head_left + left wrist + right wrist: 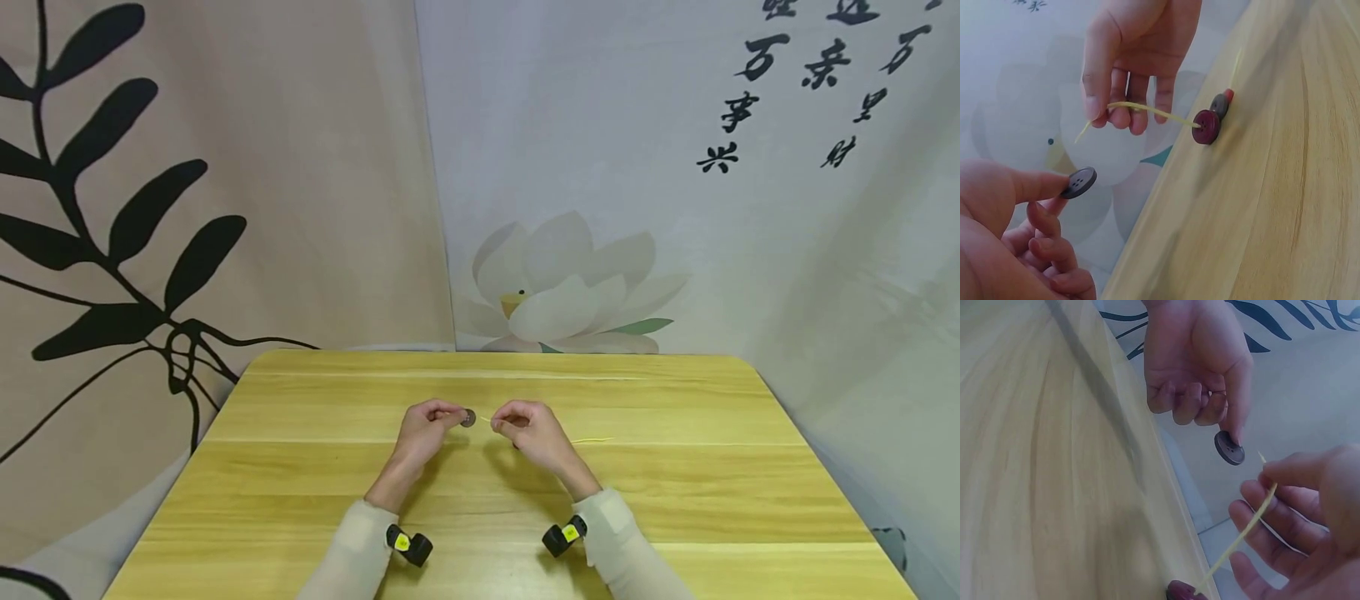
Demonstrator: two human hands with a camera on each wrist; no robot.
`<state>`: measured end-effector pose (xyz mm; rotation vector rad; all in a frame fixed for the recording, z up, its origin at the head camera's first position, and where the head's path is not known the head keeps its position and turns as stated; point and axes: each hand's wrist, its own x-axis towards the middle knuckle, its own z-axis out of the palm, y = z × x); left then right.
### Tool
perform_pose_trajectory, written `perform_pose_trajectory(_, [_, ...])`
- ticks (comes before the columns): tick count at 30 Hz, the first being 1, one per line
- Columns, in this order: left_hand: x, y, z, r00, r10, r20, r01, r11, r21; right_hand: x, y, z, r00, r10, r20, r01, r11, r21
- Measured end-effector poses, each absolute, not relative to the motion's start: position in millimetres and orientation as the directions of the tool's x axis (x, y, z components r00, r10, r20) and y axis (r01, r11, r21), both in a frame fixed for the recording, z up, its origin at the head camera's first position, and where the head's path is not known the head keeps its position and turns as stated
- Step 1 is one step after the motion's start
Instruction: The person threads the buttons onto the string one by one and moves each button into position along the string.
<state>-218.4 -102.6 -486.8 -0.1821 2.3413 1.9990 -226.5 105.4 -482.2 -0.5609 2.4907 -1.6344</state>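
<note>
Between thumb and forefinger my left hand (422, 433) pinches a round dark grey button (1080, 182), tilted, with its small holes showing. My right hand (538, 435) pinches a thin yellow string (1241, 536) close to its end, so a short tip sticks out beyond the fingers. That tip points toward the grey button, with a small gap between them. Farther along the string is a maroon button (1206, 127), the string coming out of one hole. Behind it sit another dark grey button (1220, 105) and a small red piece (1229, 95), partly hidden.
Both hands are over a light wooden table (480, 533). The string's far end (596, 440) trails on the table to the right of the right hand. Behind the table hangs a backdrop (337, 167) with printed leaves, a flower and dark characters.
</note>
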Motion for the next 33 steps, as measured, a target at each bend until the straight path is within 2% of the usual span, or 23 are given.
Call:
perform_pose_trajectory(8, [-219.3, -98.4, -484.5, -0.992, -0.05, -0.115, -0.121, 0.138, 0.983, -226.3, 102.9, -485.2, -0.92, -0.36, 0.157, -0.302, 0.392, -0.869])
perform_pose_trajectory(23, [-218.0, -90.8, -485.2, -0.994, -0.049, -0.098, -0.103, 0.115, 0.988, -224.7, 101.4, -484.6, -0.915, -0.371, 0.16, -0.305, 0.373, -0.876])
perform_pose_trajectory(33, [-216.9, -86.9, -485.8, -0.994, -0.062, -0.095, -0.101, 0.112, 0.989, -223.7, 100.4, -486.3, -0.928, -0.336, 0.163, -0.301, 0.416, -0.858])
